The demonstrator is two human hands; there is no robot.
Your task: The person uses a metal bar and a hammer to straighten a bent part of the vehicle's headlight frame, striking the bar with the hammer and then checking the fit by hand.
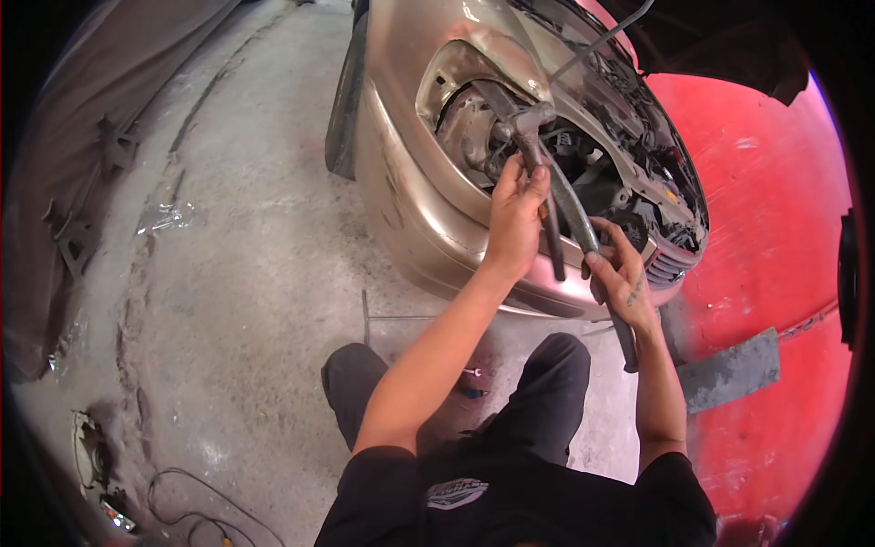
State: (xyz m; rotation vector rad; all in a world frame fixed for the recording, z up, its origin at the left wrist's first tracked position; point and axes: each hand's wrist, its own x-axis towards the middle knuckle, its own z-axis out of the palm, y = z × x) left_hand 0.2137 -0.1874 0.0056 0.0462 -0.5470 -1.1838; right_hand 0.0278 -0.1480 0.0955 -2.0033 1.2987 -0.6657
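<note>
Our left hand (518, 219) pinches a hammer (529, 137) just below its head, handle pointing near; our right hand (622, 273), nearer us, closes around a long bar (574, 210) whose axis runs from near right to far left, toward the car's (387, 173) headlight opening (463, 132).

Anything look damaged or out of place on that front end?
Yes. The car's headlight opening, behind the hammer, has no headlight fitted, leaving inner metal exposed. The bumper also shows dark scuffs that break up its otherwise smooth gold finish.
</note>
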